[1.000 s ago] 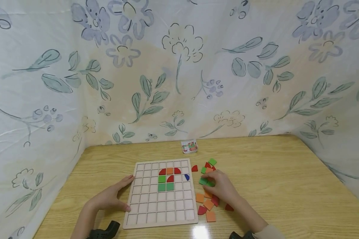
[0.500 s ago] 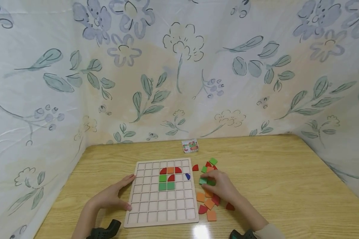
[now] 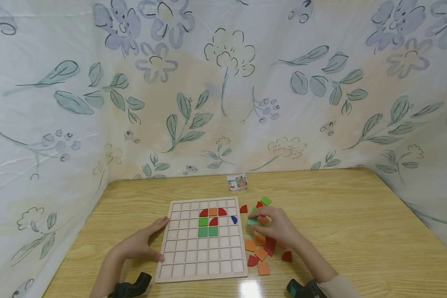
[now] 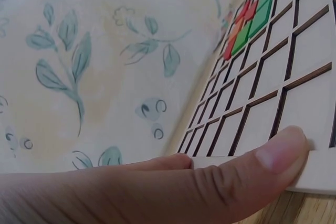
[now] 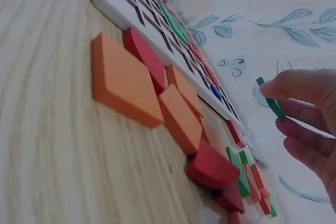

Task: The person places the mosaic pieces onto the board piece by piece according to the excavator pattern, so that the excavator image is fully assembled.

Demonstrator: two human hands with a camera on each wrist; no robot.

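Observation:
A pale wooden grid board (image 3: 190, 256) lies on the table with red, orange and green tiles in several of its upper cells. A blue rounded piece (image 3: 234, 219) sits in its right column. My left hand (image 3: 135, 245) rests at the board's left edge, fingers and thumb spread apart; the thumb (image 4: 286, 150) lies on the rim in the left wrist view. My right hand (image 3: 279, 225) pinches a green tile (image 5: 273, 100) between thumb and fingers, held up off the table just right of the board. Part of the loose tiles is hidden under this hand.
Loose orange tiles (image 3: 263, 268), red quarter-round pieces (image 3: 253, 260) and green tiles (image 3: 266, 200) lie scattered along the board's right side, some overlapping. A small pattern card (image 3: 237, 182) stands behind the board near the floral cloth backdrop (image 3: 223, 103).
My right hand has lifted a green tile from the pile and moved it slightly up, uncovering some orange and red pieces below. My left hand stays at the board's edge.

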